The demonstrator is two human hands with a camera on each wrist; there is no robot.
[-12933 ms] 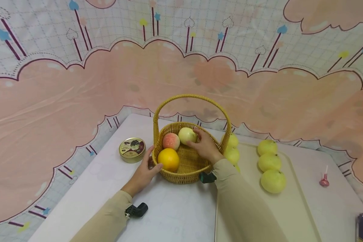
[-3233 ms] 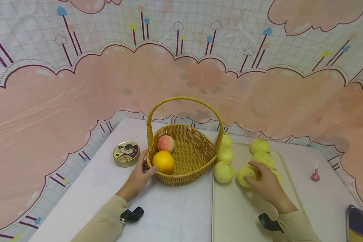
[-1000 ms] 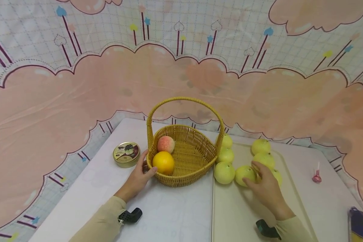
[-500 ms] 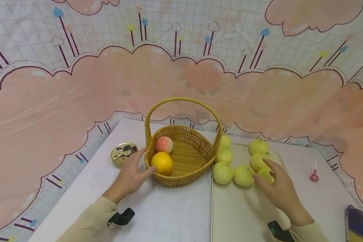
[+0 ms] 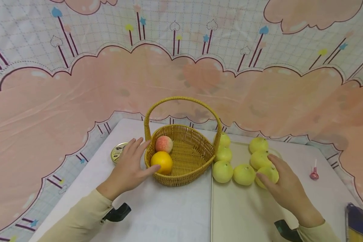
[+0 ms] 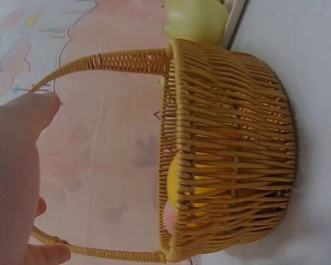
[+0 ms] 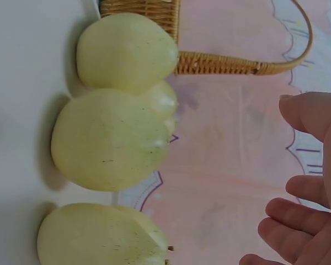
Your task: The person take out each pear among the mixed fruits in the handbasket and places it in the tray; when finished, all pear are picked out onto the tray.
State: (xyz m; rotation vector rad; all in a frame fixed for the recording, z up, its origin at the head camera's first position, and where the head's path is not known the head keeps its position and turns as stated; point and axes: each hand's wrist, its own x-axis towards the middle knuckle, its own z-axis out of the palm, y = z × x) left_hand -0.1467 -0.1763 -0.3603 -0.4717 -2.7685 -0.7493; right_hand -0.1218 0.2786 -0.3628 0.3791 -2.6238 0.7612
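Note:
My left hand [image 5: 127, 171] is raised at the near left side of a wicker basket [image 5: 181, 181], fingers extended, its thumb overlapping the rim in the head view. In the basket lie an orange [image 5: 162, 162] and a pink peach [image 5: 164, 144]. My right hand [image 5: 290, 190] hovers over the right side of a cream tray [image 5: 236, 215], fingers spread and holding nothing. Beneath and beside it are pale yellow-green pear-like fruits [image 7: 110, 141] in two columns. A single fruit [image 5: 244, 174] joins their near ends. In the left wrist view, the fingers are apart from the basket wall [image 6: 231, 132].
A round tin [image 5: 117, 154] stands left of the basket, partly hidden behind my left hand. A red lollipop [image 5: 314, 174] lies right of the tray. At the lower right edge sits a dark blue and yellow packet [image 5: 360, 223]. A patterned curtain [image 5: 181, 80] hangs behind the table.
A pale fruit has gone from the basket since the oldest frame. My right hand has released a fruit between the columns and drawn back right. My left hand has let go of the basket and lifted.

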